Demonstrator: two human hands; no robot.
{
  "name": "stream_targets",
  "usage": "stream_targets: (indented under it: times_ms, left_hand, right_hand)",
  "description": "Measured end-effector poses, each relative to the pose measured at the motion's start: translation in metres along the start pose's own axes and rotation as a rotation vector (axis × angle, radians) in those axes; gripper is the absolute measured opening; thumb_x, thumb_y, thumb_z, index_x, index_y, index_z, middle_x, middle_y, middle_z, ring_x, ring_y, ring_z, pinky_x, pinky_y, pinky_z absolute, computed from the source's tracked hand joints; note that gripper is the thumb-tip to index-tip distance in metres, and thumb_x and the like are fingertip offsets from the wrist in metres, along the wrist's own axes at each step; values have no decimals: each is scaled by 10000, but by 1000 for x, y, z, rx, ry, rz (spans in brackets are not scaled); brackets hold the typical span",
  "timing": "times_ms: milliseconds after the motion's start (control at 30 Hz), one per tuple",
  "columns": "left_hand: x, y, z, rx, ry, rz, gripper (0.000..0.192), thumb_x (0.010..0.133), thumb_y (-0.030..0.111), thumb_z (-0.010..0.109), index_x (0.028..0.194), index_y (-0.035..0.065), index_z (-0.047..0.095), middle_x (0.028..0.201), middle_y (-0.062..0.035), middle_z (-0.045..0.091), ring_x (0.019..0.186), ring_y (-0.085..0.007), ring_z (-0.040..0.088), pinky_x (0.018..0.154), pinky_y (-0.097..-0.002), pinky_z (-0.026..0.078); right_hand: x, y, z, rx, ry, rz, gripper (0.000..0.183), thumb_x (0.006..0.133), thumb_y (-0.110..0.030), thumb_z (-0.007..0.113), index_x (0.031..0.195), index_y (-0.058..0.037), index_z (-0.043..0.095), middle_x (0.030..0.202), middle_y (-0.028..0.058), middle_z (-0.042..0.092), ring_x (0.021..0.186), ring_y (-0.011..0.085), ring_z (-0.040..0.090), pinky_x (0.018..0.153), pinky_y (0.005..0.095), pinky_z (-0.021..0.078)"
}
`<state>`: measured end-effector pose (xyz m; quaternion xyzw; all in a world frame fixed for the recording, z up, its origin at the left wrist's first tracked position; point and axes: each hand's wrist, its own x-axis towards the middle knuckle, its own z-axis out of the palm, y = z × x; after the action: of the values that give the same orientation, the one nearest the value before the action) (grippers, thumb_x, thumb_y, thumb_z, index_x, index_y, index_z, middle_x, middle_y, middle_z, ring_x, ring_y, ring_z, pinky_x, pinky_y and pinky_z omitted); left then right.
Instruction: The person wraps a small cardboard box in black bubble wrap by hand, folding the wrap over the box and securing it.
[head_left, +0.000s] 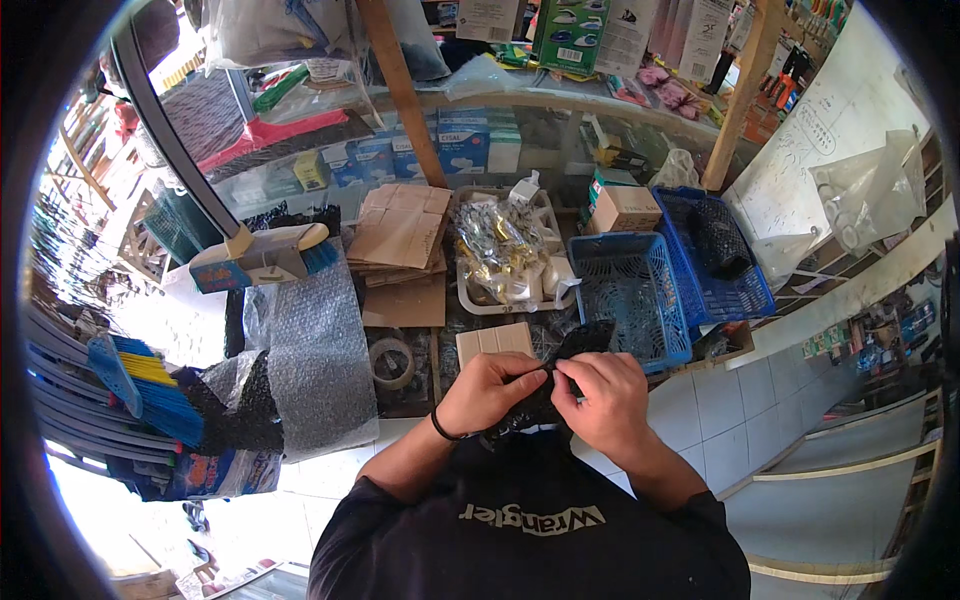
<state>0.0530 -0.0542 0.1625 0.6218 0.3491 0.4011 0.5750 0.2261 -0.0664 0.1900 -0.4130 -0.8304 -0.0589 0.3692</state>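
My left hand (487, 394) and my right hand (606, 397) meet just in front of my chest. Between their thumbs and fingers they pinch a piece of black plastic wrap (589, 339), which looks like bubble wrap. It sticks up past my knuckles and hangs below my hands; what lies inside it, if anything, is hidden. A small light-brown cardboard box (495, 340) lies right behind my left hand. Farther left on the counter is a roll of tape (409, 375). The near corner of a blue plastic basket (679, 356) comes close to my right hand.
Stacked flat cardboard (401, 217) stands beside a white tray (480, 306) of clear-bagged metallic parts. Clear bubble wrap (319, 352) drapes over the counter's left side, below a broom head (255, 259). At right, a darker blue basket (739, 300) holds a black-wrapped bundle (718, 238).
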Motion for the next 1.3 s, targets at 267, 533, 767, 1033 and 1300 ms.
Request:
stream_targets:
  times_ms: [267,533,767,1033,1300]
  left_hand:
    - [-4,-1,-2,166,26,29,177,824,109,587,906,-46,609,751,-135,609,677,-165,562,622,-286,441]
    - [-5,-1,-2,188,35,26,180,800,108,606,902,-40,617,744,-149,612,673,-200,585,616,-302,450]
    - [-5,-2,-3,255,-2,51,201,765,98,621,913,-38,620,781,-173,620,702,-247,605,634,-314,460]
    - [-3,-6,-3,369,-3,66,208,733,115,623,900,-9,637,731,-187,611,661,-291,607,612,-334,469]
    - [1,-11,-6,553,-105,45,192,693,127,628,841,7,653,748,-163,623,669,-294,612,630,-332,487]
  right_hand:
    - [4,1,0,20,-105,-14,116,643,-52,638,712,-74,548,678,24,569,603,194,560,574,325,395]
    - [8,12,-5,350,-295,145,135,656,-43,631,759,-56,544,675,71,578,602,252,574,566,345,432]
    - [4,12,-4,451,-348,278,145,663,-41,635,777,-38,544,678,92,583,611,251,593,551,321,462]
    - [-1,16,5,137,-252,-27,138,645,-52,628,722,-57,513,625,71,544,564,243,567,517,340,449]
    - [-9,20,14,29,-287,-106,167,659,-102,630,719,-62,479,627,63,517,585,238,573,523,346,464]
